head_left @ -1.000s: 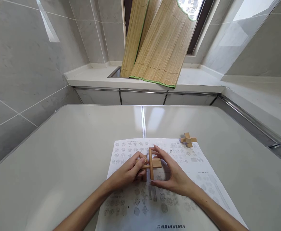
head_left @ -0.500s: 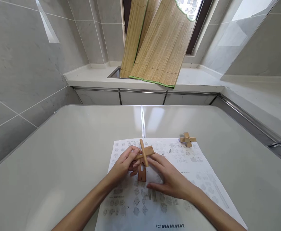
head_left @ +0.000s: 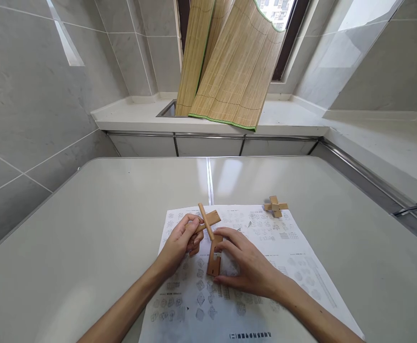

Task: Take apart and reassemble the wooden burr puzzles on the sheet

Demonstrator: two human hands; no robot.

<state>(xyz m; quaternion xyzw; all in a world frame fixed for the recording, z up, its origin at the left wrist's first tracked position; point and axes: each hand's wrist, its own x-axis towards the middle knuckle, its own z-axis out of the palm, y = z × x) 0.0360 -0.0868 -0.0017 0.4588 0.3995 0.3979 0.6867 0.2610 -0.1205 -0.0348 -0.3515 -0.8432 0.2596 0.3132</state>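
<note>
My left hand (head_left: 183,240) is closed in a pinch on two light wooden puzzle pieces held crosswise. One is a flat piece (head_left: 213,217) pointing right; the other is a slim wooden bar (head_left: 206,222) slanting across it. Just to the right, my right hand (head_left: 246,259) has its thumb at the lower end and its fingers at the side of a darker slotted wooden puzzle piece (head_left: 213,267). This piece stands tilted below the crossed pair, its upper end close to the bar. Fingers partly cover its slot.
Under both hands lies a large printed sheet (head_left: 254,314) with small puzzle drawings. An assembled wooden cross puzzle (head_left: 276,206) sits at its far right corner. Beyond the pale table (head_left: 86,228) are a ledge (head_left: 137,121) and a bamboo mat (head_left: 233,71) by the window.
My left hand has shifted the crossed pieces slightly up and left. The darker slotted piece now leans over, and my right hand's fingers have come onto it. The camera view has shifted a little.
</note>
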